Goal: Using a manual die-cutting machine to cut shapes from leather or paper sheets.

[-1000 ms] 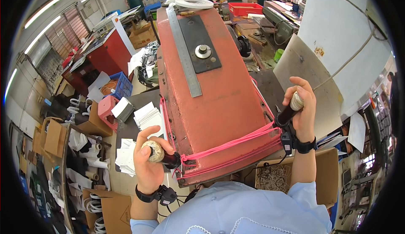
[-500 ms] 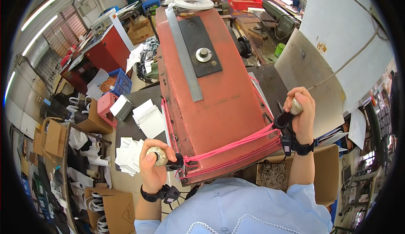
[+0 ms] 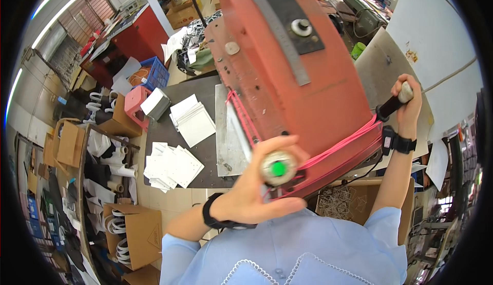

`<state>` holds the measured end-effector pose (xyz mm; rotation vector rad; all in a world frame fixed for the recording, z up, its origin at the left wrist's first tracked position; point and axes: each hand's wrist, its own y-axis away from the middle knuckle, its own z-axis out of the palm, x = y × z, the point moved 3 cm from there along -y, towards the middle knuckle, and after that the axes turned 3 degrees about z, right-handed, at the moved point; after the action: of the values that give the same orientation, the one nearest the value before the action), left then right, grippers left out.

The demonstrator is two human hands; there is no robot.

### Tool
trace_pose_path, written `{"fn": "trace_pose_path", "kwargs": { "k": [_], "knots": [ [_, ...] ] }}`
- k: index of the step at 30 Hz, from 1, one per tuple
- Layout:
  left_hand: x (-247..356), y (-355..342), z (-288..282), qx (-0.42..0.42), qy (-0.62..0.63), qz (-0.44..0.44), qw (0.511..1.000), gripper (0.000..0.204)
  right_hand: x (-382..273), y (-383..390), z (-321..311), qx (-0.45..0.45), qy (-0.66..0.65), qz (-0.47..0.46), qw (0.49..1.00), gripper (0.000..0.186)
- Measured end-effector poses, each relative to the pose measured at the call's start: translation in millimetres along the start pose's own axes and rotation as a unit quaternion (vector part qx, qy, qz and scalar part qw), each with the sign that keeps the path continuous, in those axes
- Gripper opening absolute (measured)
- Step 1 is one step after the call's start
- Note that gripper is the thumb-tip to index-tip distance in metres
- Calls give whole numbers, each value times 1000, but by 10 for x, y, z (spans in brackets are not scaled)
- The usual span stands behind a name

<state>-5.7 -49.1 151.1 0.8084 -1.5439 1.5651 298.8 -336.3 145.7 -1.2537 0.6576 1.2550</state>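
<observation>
My left hand (image 3: 249, 192) has its fingers spread around a tape-wrapped round handle end with a green centre (image 3: 278, 169) at the near left corner of the red metal machine (image 3: 323, 102); contact is unclear. My right hand (image 3: 411, 102) grips a black handle with a wrapped end (image 3: 391, 107) at the right corner. Pink cords (image 3: 341, 144) stretch across the machine’s near end and along its left side. On top lie a steel ruler (image 3: 285, 49) and a dark plate (image 3: 308, 43) with a round knob (image 3: 301, 26).
Left are white card stacks (image 3: 192, 128) on a dark tabletop (image 3: 164, 95), a pink stool (image 3: 136, 105), a blue crate (image 3: 154, 72) and cardboard boxes (image 3: 144, 239). A box of white pieces (image 3: 341, 205) stands below the machine; a pale panel (image 3: 436, 28) is right.
My left hand has moved right and opened from its grip on the left handle. My right hand stays gripping. The view has turned, shifting the machine up and right in the picture.
</observation>
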Motion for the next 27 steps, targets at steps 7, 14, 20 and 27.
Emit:
{"fn": "trace_pose_path", "kwargs": {
  "k": [7,14,20,27],
  "knots": [
    [-378,-216,93,-85,-285,57,953,68,-235,286,-252,162,228,-126,952,51],
    [-1187,15,-635,-104,-531,-58,839,48,-196,1155,669,-79,-3,8,997,48],
    [-1470,7,-630,-117,-580,-74,803,49,-108,642,406,73,63,-42,994,60],
    [-1507,85,-673,-108,-562,-80,816,54,74,750,763,101,501,-284,811,50]
  ]
}}
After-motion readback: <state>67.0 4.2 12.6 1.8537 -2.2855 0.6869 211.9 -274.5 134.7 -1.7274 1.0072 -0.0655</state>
